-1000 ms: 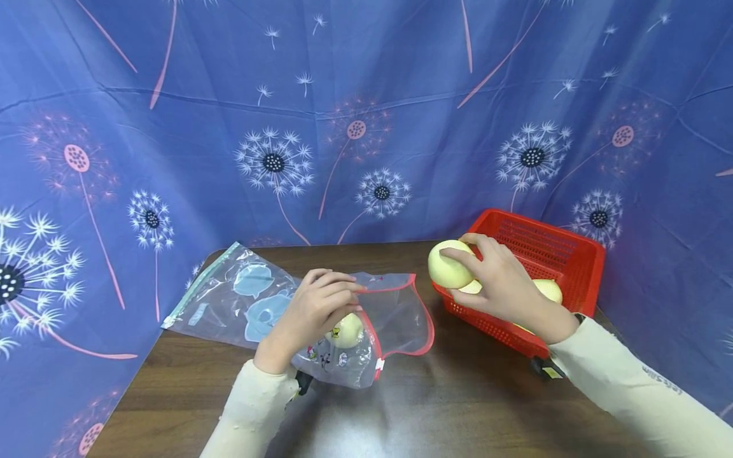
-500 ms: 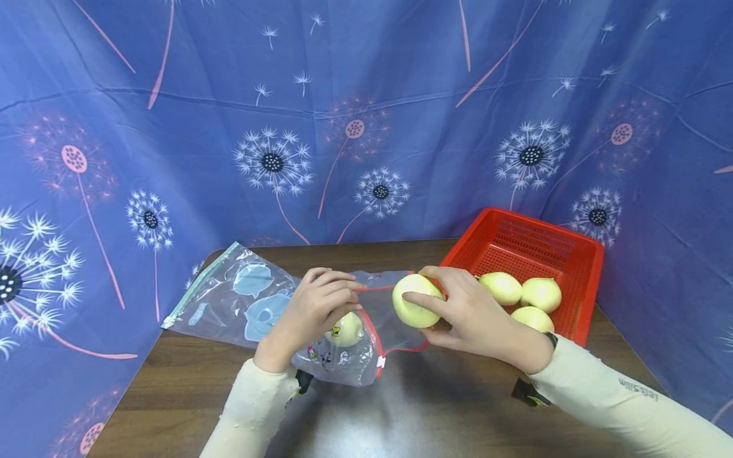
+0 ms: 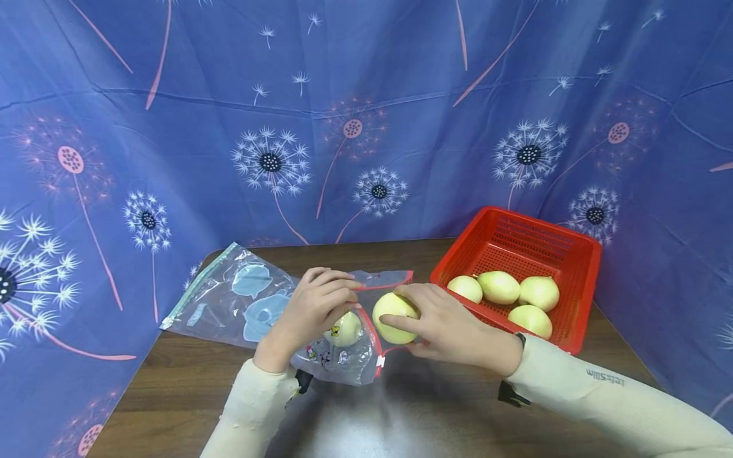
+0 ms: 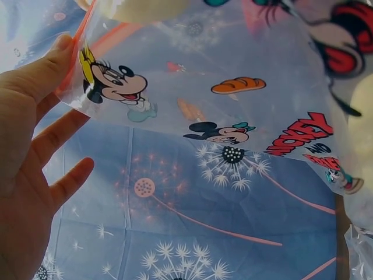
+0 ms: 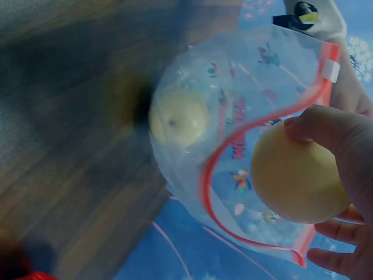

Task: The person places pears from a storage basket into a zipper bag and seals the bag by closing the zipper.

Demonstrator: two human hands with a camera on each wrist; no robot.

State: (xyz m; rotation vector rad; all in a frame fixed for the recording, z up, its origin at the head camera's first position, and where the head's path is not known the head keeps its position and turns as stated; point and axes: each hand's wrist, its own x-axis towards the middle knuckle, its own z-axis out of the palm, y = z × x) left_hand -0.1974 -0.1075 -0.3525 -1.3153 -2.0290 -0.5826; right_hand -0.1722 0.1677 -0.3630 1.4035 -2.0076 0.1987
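A pale yellow pear (image 3: 395,318) is gripped by my right hand (image 3: 452,324) at the mouth of a clear zip bag with a red edge (image 3: 375,337). My left hand (image 3: 315,305) pinches the upper rim of that bag, thumb on one side and fingers behind, as the left wrist view shows. Inside the bag lies another pear (image 5: 179,116), seen through the printed plastic. In the right wrist view the mouth gapes open, and the held pear (image 5: 297,175) is right at it. Whether the pear is past the rim, I cannot tell.
A red basket (image 3: 584,286) with several pears (image 3: 498,287) stands at the right of the wooden table (image 3: 435,413). A second clear bag with a green zip edge (image 3: 200,286) lies flat at the left. Behind the table hangs a blue dandelion-print cloth (image 3: 355,63).
My right hand has carried the pear leftward and down, from over the basket to the bag's mouth. The left hand has stayed on the bag's rim.
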